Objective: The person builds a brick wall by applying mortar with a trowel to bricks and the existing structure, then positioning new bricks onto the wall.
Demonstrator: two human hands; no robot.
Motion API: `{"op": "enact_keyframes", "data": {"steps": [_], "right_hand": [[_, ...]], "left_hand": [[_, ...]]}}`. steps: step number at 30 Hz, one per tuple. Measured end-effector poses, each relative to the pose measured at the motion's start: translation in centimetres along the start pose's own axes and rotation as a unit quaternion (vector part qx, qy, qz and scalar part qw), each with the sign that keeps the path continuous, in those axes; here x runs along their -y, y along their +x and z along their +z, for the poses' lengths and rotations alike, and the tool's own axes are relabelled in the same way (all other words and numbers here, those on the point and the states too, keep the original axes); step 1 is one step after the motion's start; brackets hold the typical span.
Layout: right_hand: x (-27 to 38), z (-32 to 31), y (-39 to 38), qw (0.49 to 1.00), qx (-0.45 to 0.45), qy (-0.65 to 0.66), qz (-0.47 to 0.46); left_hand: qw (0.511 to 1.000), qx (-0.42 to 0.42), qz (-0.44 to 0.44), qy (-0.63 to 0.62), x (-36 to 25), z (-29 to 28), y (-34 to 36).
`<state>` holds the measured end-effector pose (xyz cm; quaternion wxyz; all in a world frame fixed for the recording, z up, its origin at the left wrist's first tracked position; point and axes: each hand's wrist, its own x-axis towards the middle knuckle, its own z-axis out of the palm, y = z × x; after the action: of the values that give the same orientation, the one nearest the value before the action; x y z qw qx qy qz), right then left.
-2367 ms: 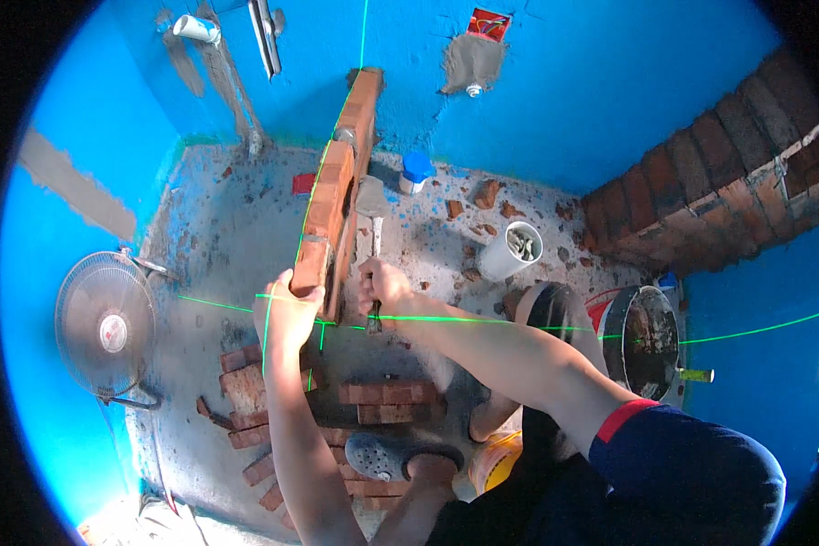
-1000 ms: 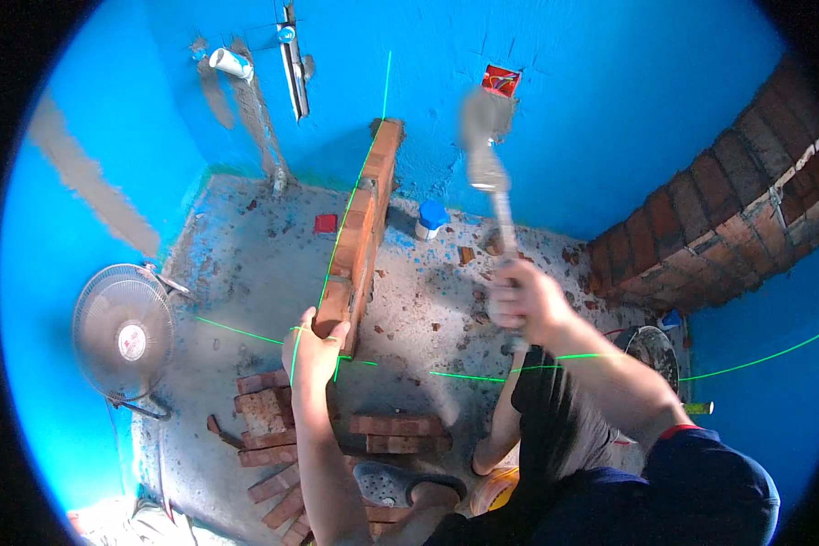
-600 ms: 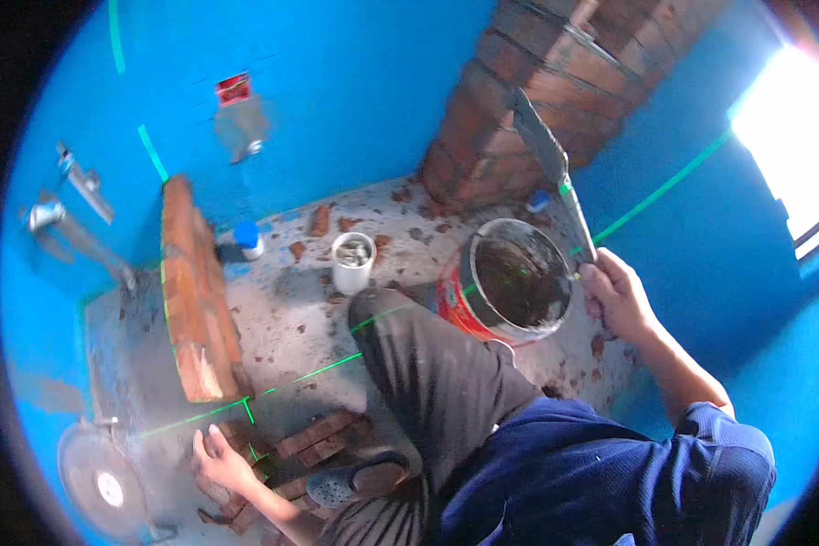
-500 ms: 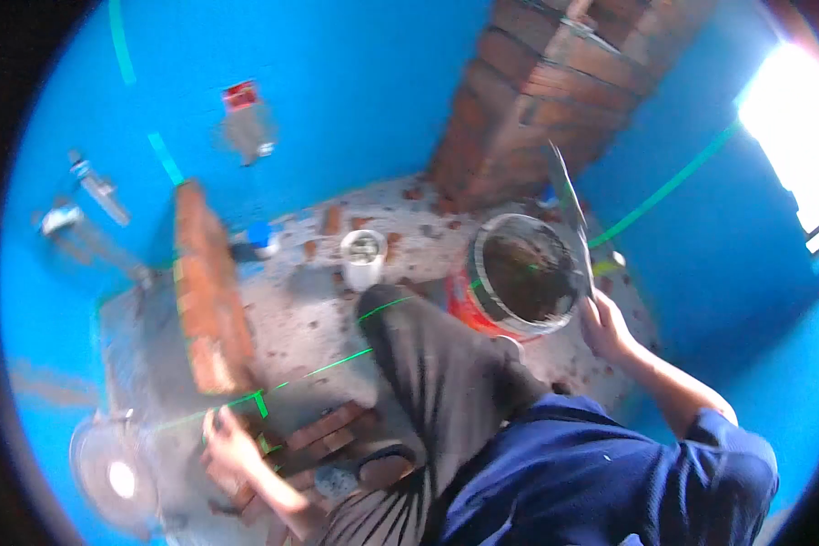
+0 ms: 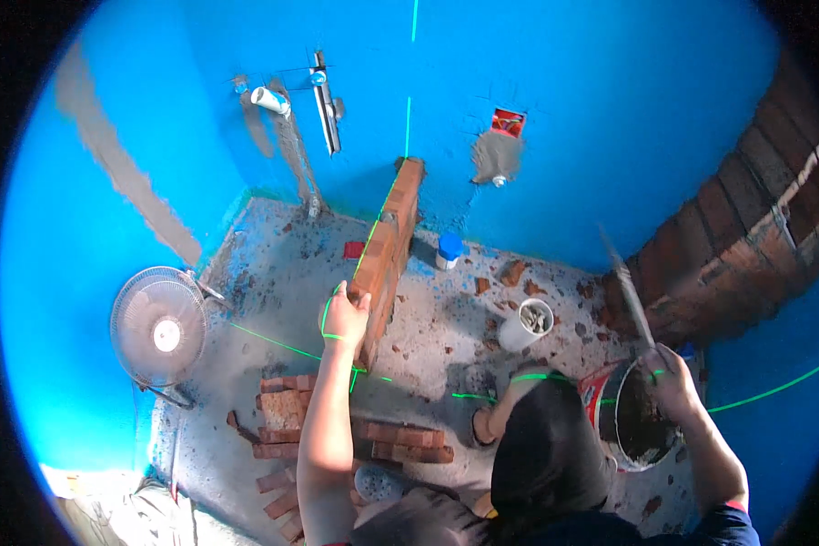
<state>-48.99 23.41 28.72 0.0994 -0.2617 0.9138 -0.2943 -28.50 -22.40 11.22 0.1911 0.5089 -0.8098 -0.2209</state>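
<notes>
My left hand (image 5: 344, 314) is closed over the top at the near end of a low, narrow brick wall (image 5: 391, 250). Its fingers wrap round a brick there, mostly hidden by the hand; whether that brick is bedded or loose I cannot tell. In my right hand (image 5: 672, 382) is a trowel (image 5: 630, 289), its long blade nearly edge-on and pointing up and away. Below that hand stands a red bucket (image 5: 593, 400) with dark wet mortar (image 5: 644, 423) inside. A green laser line runs along the wall's top and across my left hand.
Loose bricks (image 5: 284, 409) lie in piles near my left forearm. A standing fan (image 5: 159, 329) is at the left. Beyond my knee sit a white tub (image 5: 519, 335) and a blue-lidded container (image 5: 449, 253). A brick structure (image 5: 737, 218) rises at the right; rubble litters the floor.
My left hand has gone from beside the loose bricks to the near end of the low wall. The view has swung left; the trowel stays in my right hand near the bucket.
</notes>
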Motion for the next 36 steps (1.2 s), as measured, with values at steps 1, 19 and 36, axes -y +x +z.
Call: {"op": "enact_keyframes", "data": {"steps": [1, 19, 36], "right_hand": [[2.1, 1.3, 2.6, 0.997, 0.049, -0.009, -0.064], [26.5, 23.5, 26.0, 0.868, 0.178, -0.347, -0.307], [18.1, 25.2, 24.3, 0.914, 0.137, -0.270, -0.269]], "left_hand": [[1.000, 0.009, -0.007, 0.001, -0.4, 0.4, 0.7], [0.995, 0.057, -0.079, 0.000, -2.3, 3.3, 2.6], [0.998, -0.053, 0.029, -0.019, -1.0, 4.9, 2.6]]}}
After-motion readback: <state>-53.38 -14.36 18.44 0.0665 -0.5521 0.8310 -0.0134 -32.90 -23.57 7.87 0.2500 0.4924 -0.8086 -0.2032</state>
